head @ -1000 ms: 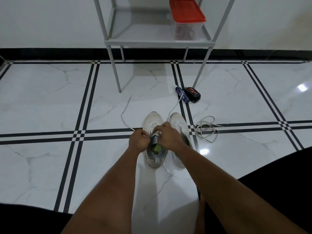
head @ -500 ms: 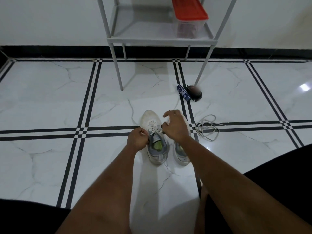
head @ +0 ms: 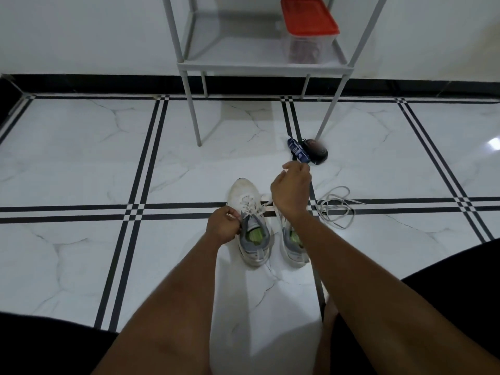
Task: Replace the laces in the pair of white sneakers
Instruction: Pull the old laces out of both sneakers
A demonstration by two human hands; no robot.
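**Both hands busy at the left sneaker's lacing**

Left hand sits curled at the near side of the left sneaker, fingers pinched on what looks like one end of the lace right beside the top eyelets. I judge it is anchoring that side so the shoe does not slide on the smooth floor. Right hand is lifted away from the shoe, out beyond the toes, its fingers closed as if drawing the other run of lace through; a pale strand runs from the eyelets toward it, though the pinch itself is hidden behind the knuckles. The pull goes away from the body, which suits taking slack through the holes.

Just beneath the right wrist stands the right sneaker, parallel to its partner and almost touching it, heel toward the person; I cannot tell whether it carries a lace. Both shoes lie between the outstretched forearms, within easy reach.

Off to the right of the right hand, a loose cord lies coiled on the tiles, likely either a removed lace or one waiting its turn. Beyond the right hand's fingertips rest a small blue packet and a dark rounded object, touching each other. Farther still stands a grey metal rack holding a clear tub with a red lid.
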